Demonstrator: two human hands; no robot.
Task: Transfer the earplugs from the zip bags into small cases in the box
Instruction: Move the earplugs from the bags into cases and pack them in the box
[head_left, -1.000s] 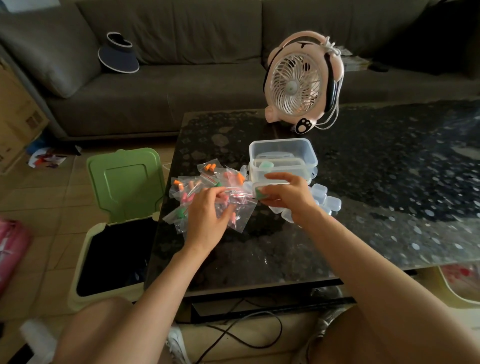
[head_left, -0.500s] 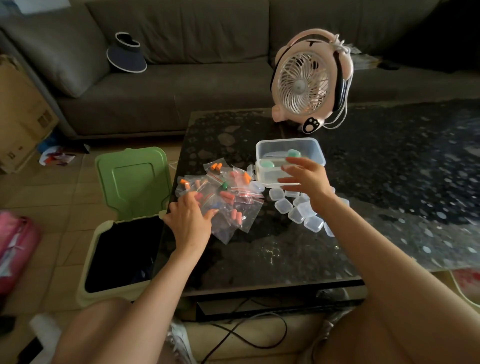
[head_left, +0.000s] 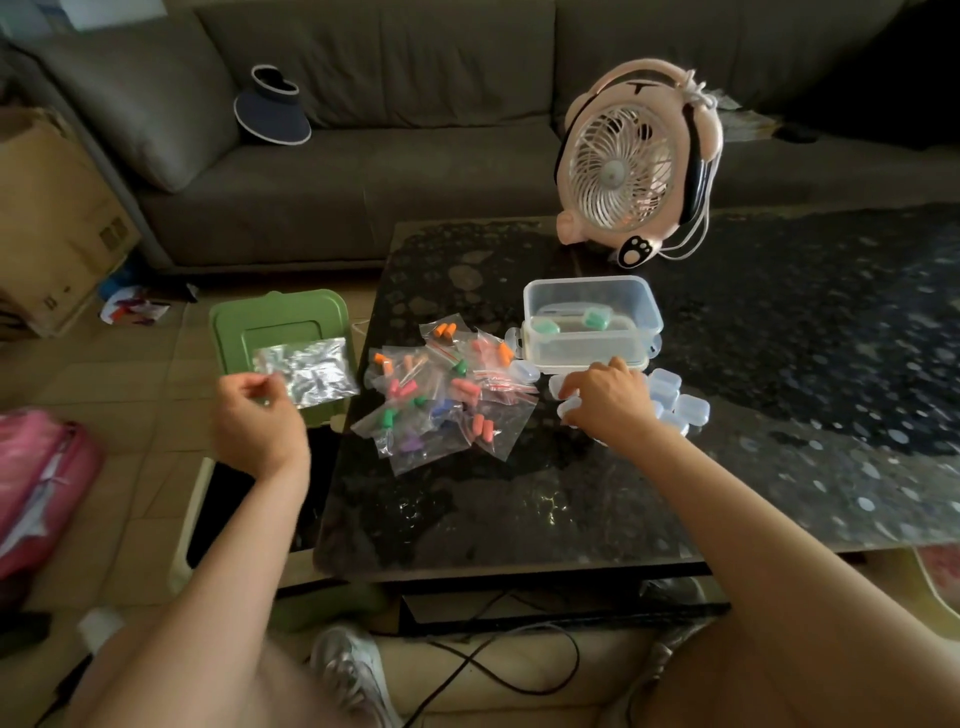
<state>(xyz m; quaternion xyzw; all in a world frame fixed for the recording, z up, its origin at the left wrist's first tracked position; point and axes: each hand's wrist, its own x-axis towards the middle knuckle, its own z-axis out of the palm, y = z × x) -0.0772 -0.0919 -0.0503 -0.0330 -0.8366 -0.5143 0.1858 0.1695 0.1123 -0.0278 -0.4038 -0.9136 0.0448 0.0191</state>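
Observation:
A heap of clear zip bags (head_left: 447, 395) with orange, pink, green and purple earplugs lies on the dark table. Behind it on the right stands a clear plastic box (head_left: 592, 322) holding two small cases with green earplugs. Several small clear cases (head_left: 675, 400) lie in front of the box. My left hand (head_left: 260, 421) pinches an empty, crumpled zip bag (head_left: 306, 371) over the open green bin (head_left: 283, 332), left of the table. My right hand (head_left: 605, 397) rests on the loose cases, fingers curled over one; whether it grips is unclear.
A pink desk fan (head_left: 634, 166) stands at the table's back. The bin's dark opening (head_left: 244, 514) is beside the table's left edge. A grey sofa (head_left: 389, 130) with a visor hat (head_left: 272, 111) is behind. A cardboard box (head_left: 47, 218) and a pink bag (head_left: 36, 483) sit left.
My left hand left the bag heap and moved left over the bin with an empty bag. My right hand dropped from the box down to the loose cases.

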